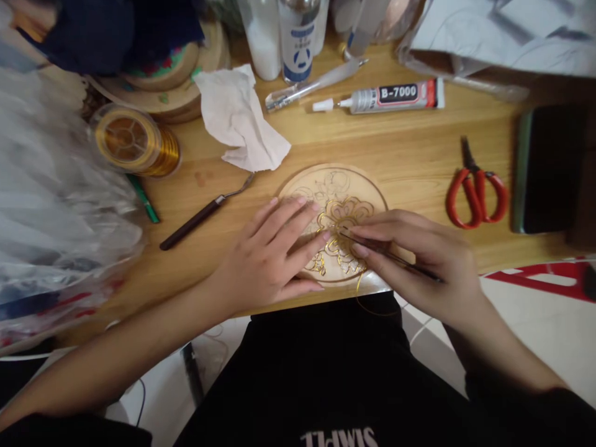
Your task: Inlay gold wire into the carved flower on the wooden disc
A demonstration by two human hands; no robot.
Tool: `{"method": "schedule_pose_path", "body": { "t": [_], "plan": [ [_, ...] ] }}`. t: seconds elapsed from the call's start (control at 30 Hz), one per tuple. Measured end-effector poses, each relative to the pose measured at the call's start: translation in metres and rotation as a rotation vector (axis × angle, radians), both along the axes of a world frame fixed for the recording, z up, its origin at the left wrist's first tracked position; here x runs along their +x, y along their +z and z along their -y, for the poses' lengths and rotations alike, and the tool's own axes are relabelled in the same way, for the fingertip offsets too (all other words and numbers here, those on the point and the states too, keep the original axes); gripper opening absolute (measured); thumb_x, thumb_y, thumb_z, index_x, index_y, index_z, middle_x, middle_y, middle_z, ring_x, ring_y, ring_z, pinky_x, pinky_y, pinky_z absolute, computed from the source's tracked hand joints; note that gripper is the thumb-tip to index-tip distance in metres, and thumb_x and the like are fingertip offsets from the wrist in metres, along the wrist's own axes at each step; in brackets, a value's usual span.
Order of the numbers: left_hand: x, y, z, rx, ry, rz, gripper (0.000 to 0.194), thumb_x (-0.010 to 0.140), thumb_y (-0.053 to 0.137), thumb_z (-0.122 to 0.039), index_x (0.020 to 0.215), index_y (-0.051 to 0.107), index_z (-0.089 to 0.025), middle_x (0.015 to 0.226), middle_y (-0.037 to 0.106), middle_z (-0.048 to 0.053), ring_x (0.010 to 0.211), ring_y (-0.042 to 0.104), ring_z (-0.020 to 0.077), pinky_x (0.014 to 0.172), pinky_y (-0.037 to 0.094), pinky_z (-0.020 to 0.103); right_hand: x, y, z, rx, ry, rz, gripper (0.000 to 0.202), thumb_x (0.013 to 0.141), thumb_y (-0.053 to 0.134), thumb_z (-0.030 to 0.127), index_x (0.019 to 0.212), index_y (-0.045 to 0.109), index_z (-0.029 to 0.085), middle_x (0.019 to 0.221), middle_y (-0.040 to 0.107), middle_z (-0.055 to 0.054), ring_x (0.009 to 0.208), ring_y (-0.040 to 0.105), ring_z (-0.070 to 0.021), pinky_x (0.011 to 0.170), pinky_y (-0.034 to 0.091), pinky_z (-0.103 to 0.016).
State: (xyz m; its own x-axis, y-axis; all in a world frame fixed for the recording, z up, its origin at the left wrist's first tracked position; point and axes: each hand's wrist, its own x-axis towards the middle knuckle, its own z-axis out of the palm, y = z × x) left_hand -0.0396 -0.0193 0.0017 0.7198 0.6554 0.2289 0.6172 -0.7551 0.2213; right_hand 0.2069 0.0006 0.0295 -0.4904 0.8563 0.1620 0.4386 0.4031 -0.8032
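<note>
A round wooden disc [367, 180] lies at the table's front edge, with a pencilled flower pattern partly outlined in gold wire [351, 208]. My left hand [274, 248] rests over the disc's left side, fingers stretched out and spread, the fingertips touching its surface. Pinched between the thumb and fingers of my right hand [419, 254] is a pair of dark tweezers [395, 253]; the tips point at the middle of the gold flower. A loose end of gold wire [358, 288] hangs over the front edge. My fingers hide part of the pattern.
Red-handled scissors [477, 192] and a phone [549, 167] lie right. Behind are a B-7000 glue tube [395, 97], a pen-like tool [316, 84], a bottle [298, 43] and crumpled tissue [244, 118]. Left are a gold wire spool [137, 139], a small spatula [195, 220] and plastic bags [56, 205].
</note>
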Motion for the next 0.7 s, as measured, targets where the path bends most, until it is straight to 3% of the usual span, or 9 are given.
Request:
{"method": "schedule_pose_path", "body": {
  "t": [0.27, 0.7],
  "plan": [
    [-0.001, -0.001, -0.001, 0.001, -0.008, 0.001, 0.062, 0.090, 0.058, -0.061, 0.134, 0.059, -0.016, 0.144, 0.055, 0.021, 0.136, 0.049, 0.0378, 0.110, 0.043, 0.056, 0.001, 0.001, -0.006, 0.042, 0.074, 0.056, 0.031, 0.087, 0.068, 0.013, 0.115, 0.070, 0.025, 0.102, 0.075, -0.006, 0.097, 0.073, -0.0201, 0.083, 0.063, -0.033],
    [0.000, 0.000, -0.003, -0.160, 0.018, 0.065, 0.052, 0.092, 0.060, -0.053, 0.131, 0.062, -0.018, 0.148, 0.050, 0.021, 0.142, 0.043, 0.0377, 0.114, 0.037, 0.060, -0.001, 0.002, -0.015, 0.040, 0.159, 0.110, 0.029, 0.087, 0.067, 0.014, 0.114, 0.072, 0.023, 0.104, 0.076, -0.006, 0.097, 0.073, -0.0204, 0.085, 0.062, -0.033]
  ]
}}
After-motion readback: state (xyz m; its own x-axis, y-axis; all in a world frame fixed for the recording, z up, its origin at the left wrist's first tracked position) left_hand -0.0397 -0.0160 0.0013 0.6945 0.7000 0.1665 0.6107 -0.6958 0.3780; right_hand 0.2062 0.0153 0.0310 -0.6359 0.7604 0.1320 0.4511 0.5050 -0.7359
